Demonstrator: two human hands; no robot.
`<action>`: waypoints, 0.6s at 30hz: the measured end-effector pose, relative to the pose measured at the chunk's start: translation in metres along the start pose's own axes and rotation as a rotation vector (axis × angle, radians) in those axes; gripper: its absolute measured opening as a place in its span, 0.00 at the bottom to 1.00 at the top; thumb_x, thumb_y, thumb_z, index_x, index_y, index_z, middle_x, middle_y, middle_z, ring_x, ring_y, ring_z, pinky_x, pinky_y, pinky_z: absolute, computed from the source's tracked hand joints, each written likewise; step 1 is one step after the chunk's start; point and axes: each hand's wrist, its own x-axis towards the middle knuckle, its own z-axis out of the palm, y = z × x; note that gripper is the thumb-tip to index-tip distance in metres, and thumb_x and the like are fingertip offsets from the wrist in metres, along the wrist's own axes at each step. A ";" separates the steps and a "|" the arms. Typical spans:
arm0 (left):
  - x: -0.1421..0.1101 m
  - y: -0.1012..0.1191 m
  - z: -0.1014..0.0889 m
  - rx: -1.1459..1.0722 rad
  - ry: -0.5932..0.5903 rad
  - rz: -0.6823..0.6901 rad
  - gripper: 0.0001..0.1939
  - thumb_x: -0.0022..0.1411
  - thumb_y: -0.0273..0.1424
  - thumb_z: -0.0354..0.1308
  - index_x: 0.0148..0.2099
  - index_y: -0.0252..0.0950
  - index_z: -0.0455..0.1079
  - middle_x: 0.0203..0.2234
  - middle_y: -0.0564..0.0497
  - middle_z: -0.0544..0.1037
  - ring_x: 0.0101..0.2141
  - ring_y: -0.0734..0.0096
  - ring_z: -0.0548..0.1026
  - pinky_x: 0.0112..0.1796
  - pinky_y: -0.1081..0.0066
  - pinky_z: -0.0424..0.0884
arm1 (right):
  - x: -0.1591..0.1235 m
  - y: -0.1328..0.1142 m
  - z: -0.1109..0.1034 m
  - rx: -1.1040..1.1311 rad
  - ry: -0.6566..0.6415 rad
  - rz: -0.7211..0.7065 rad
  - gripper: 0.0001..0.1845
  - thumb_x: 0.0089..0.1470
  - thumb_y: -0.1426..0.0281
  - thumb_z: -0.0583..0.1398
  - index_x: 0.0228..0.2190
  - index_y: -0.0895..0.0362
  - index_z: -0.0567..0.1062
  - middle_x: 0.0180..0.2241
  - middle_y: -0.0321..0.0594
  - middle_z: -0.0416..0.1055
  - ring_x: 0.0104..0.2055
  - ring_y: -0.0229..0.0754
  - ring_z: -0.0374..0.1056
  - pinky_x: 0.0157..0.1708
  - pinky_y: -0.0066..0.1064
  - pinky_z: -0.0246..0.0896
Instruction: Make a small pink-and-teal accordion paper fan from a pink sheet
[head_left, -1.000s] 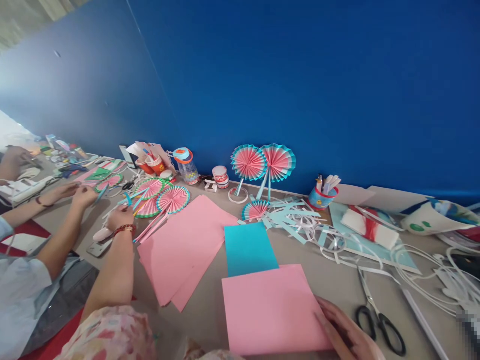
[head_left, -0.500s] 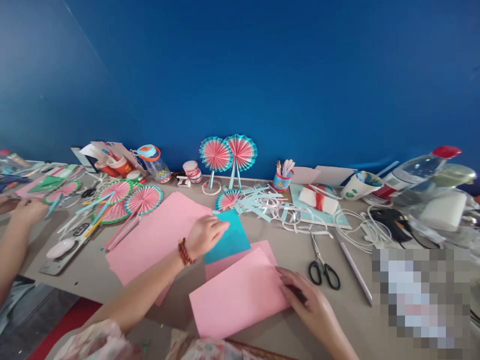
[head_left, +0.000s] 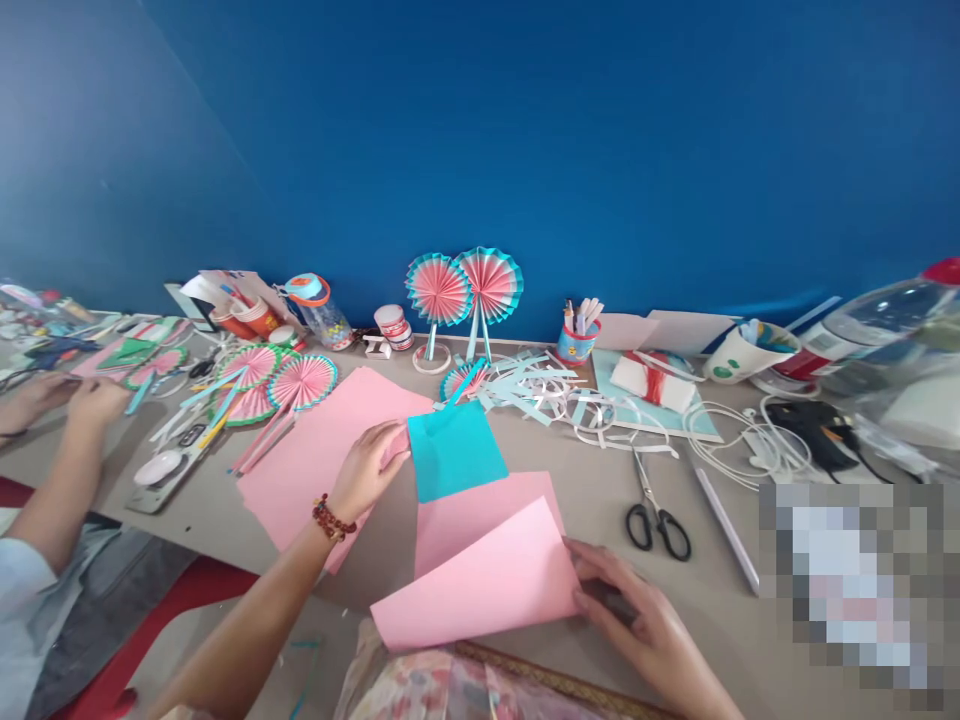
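Observation:
My left hand (head_left: 369, 468) hovers at the left edge of a blue paper square (head_left: 459, 452). Its fingers are bent and apart from the thumb, with pink showing in the gap; I see nothing held. On the right, my right hand (head_left: 637, 610) grips the right edge of a pink paper sheet (head_left: 480, 590) between thumb and fingers. That sheet bends up off the table. Another pink sheet (head_left: 487, 515) lies flat, partly under the blue square and the held sheet. A thin blue strip (head_left: 466, 382) lies by the square's far edge.
Large pink sheets (head_left: 322, 450) lie left. Black-handled scissors (head_left: 652, 515) and a pale rod (head_left: 726, 530) are right. Paper fans (head_left: 491, 285) stand by the wall near paper scraps (head_left: 536, 390). A glue gun (head_left: 814, 435) lies far right. Another person's hands (head_left: 90, 400) work at far left.
My left hand has moved left, off the blue square. The near side of the pink sheet in my right hand has curled up. The view has shifted slightly.

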 end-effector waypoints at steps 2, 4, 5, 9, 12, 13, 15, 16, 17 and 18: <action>0.010 -0.005 0.005 0.027 0.023 -0.058 0.21 0.67 0.41 0.55 0.59 0.38 0.65 0.54 0.43 0.73 0.55 0.57 0.70 0.56 0.57 0.67 | 0.001 0.001 0.001 -0.007 0.009 0.010 0.21 0.61 0.62 0.57 0.54 0.52 0.74 0.40 0.42 0.79 0.42 0.43 0.76 0.44 0.28 0.72; 0.023 -0.007 0.011 0.053 0.033 -0.098 0.22 0.64 0.41 0.59 0.57 0.38 0.66 0.52 0.42 0.73 0.53 0.54 0.70 0.54 0.55 0.67 | 0.000 0.003 0.003 -0.023 0.024 0.010 0.21 0.60 0.61 0.58 0.53 0.52 0.75 0.42 0.43 0.79 0.43 0.44 0.76 0.43 0.29 0.72; 0.030 -0.007 0.014 0.065 0.036 -0.119 0.22 0.62 0.41 0.61 0.55 0.38 0.67 0.50 0.41 0.74 0.52 0.53 0.70 0.53 0.54 0.67 | 0.000 0.003 0.004 -0.031 0.032 0.003 0.21 0.60 0.61 0.58 0.53 0.51 0.75 0.44 0.44 0.78 0.44 0.45 0.75 0.44 0.30 0.72; 0.048 -0.005 0.023 0.075 0.011 -0.177 0.11 0.58 0.34 0.64 0.42 0.37 0.70 0.43 0.42 0.75 0.47 0.53 0.72 0.47 0.58 0.68 | -0.001 0.005 0.009 -0.048 0.031 -0.018 0.21 0.60 0.61 0.58 0.54 0.52 0.75 0.46 0.45 0.77 0.48 0.47 0.74 0.49 0.34 0.70; 0.054 -0.006 0.017 0.021 -0.057 -0.180 0.04 0.60 0.32 0.59 0.36 0.37 0.68 0.33 0.48 0.77 0.38 0.61 0.75 0.38 0.67 0.69 | 0.001 0.004 0.009 -0.040 0.019 -0.009 0.21 0.61 0.61 0.58 0.54 0.52 0.74 0.45 0.46 0.77 0.48 0.47 0.73 0.50 0.36 0.69; 0.055 -0.009 0.011 -0.005 -0.083 -0.179 0.04 0.62 0.32 0.56 0.36 0.38 0.67 0.29 0.51 0.76 0.33 0.64 0.75 0.35 0.70 0.68 | 0.001 0.004 0.009 -0.036 0.016 -0.006 0.21 0.61 0.61 0.58 0.54 0.52 0.74 0.45 0.45 0.77 0.48 0.48 0.73 0.50 0.36 0.69; 0.056 -0.018 -0.007 -0.058 -0.129 -0.183 0.06 0.64 0.34 0.53 0.35 0.38 0.67 0.22 0.56 0.74 0.26 0.70 0.74 0.30 0.74 0.66 | 0.002 0.003 0.008 -0.025 0.008 -0.004 0.21 0.61 0.60 0.58 0.54 0.52 0.74 0.44 0.45 0.77 0.47 0.48 0.73 0.49 0.36 0.69; 0.057 -0.025 -0.019 -0.078 -0.141 -0.191 0.06 0.63 0.34 0.53 0.35 0.38 0.67 0.20 0.57 0.73 0.24 0.71 0.74 0.28 0.75 0.65 | 0.002 0.003 0.007 -0.020 0.004 -0.002 0.21 0.61 0.60 0.58 0.54 0.52 0.74 0.44 0.45 0.77 0.47 0.48 0.73 0.49 0.36 0.69; 0.057 -0.033 -0.034 -0.088 -0.143 -0.204 0.07 0.62 0.34 0.54 0.34 0.38 0.67 0.18 0.59 0.72 0.22 0.72 0.73 0.27 0.76 0.65 | 0.002 0.002 0.007 -0.015 0.001 0.000 0.21 0.61 0.60 0.58 0.54 0.52 0.74 0.44 0.45 0.77 0.47 0.48 0.73 0.49 0.36 0.69; 0.057 -0.042 -0.049 -0.090 -0.132 -0.226 0.07 0.61 0.34 0.55 0.32 0.37 0.67 0.17 0.59 0.71 0.21 0.73 0.72 0.27 0.76 0.65 | 0.002 0.002 0.007 -0.011 -0.002 0.002 0.21 0.61 0.60 0.58 0.54 0.52 0.74 0.43 0.45 0.77 0.47 0.48 0.73 0.49 0.36 0.69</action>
